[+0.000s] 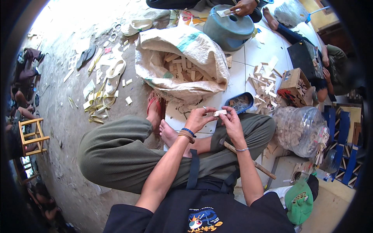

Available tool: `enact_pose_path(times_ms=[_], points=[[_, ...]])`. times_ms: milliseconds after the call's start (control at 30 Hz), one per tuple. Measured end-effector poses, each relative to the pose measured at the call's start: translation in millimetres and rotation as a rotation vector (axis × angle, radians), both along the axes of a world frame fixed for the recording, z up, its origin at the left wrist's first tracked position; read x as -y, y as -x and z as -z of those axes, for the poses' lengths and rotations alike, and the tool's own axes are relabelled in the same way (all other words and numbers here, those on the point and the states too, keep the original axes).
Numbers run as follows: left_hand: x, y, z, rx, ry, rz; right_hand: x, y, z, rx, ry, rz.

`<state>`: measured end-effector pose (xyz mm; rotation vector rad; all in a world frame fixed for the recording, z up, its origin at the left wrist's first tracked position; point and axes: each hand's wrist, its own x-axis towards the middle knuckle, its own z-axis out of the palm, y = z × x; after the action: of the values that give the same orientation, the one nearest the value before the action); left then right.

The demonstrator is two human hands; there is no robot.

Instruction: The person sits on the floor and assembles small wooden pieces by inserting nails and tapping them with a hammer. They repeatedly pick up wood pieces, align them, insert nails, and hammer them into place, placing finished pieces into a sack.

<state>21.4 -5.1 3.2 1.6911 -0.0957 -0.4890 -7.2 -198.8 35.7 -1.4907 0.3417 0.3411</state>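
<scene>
In front of my crossed legs, both hands are closed on a small pale wooden block (220, 112). My left hand (197, 120), with a ring and wrist bands, pinches its left end. My right hand (233, 123) grips its right side with thumb and fingers. Just beyond my right hand sits a blue tray (251, 101) with thin, fine pieces in it that I cannot make out clearly. A wooden stick or tool handle (254, 164) rests across my right leg; its far end is hidden near my right wrist.
A woven sack (206, 42) full of wooden blocks stands ahead. A pile of wood pieces (266, 83), a cardboard box (293, 83) and a large clear plastic container (299, 130) are to the right. Another person's hand (244, 7) is at the dark round stool (227, 29). Sandals and scraps litter the left floor.
</scene>
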Motion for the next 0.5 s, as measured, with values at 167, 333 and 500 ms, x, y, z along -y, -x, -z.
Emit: enact_pose_path(times_ms=[167, 333, 500], points=[[0.9, -0.7, 2.4, 0.044, -0.033, -0.006, -3.9, 1.2, -0.7, -0.010, 0.071, 0.011], [0.6, -1.2, 7.1, 0.038, -0.054, -0.005, -3.9, 1.9, -3.8, -0.006, 0.085, -0.007], [0.2, -1.6, 6.2, 0.035, -0.055, -0.005, -7.1, 1.5, -9.9, -0.005, 0.069, 0.013]])
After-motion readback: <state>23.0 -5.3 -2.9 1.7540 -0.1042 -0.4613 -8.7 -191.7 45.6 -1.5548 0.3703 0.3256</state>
